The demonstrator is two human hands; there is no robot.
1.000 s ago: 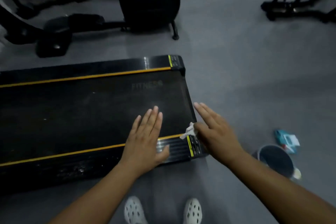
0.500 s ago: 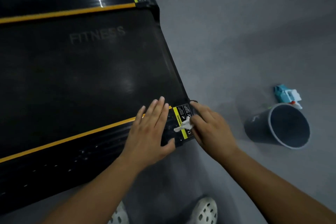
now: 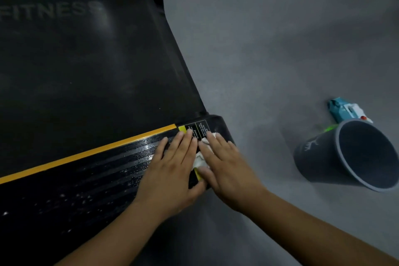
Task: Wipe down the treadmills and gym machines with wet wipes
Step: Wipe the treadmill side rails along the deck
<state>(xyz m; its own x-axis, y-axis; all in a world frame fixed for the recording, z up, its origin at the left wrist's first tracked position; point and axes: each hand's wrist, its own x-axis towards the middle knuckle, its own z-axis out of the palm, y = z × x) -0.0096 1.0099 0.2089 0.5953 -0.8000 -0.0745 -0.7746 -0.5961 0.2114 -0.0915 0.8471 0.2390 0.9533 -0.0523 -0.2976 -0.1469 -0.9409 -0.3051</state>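
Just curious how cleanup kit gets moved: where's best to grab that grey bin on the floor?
Probably pinch the grey bin by its rim from above: no handle shows, its mouth opens toward the camera, and its wall flares upward.

Smooth matte grey floor (image 3: 269, 39) fills the right and upper right of the view, one even surface. Lighting is dim and soft, with faint darker bands of shade across the floor toward the top right corner. Dark grey round plastic bucket (image 3: 319, 157) sits on the floor near the right edge, mouth facing the camera, with a lighter grey rim, a small pale logo on its side and a soft shadow to its left.
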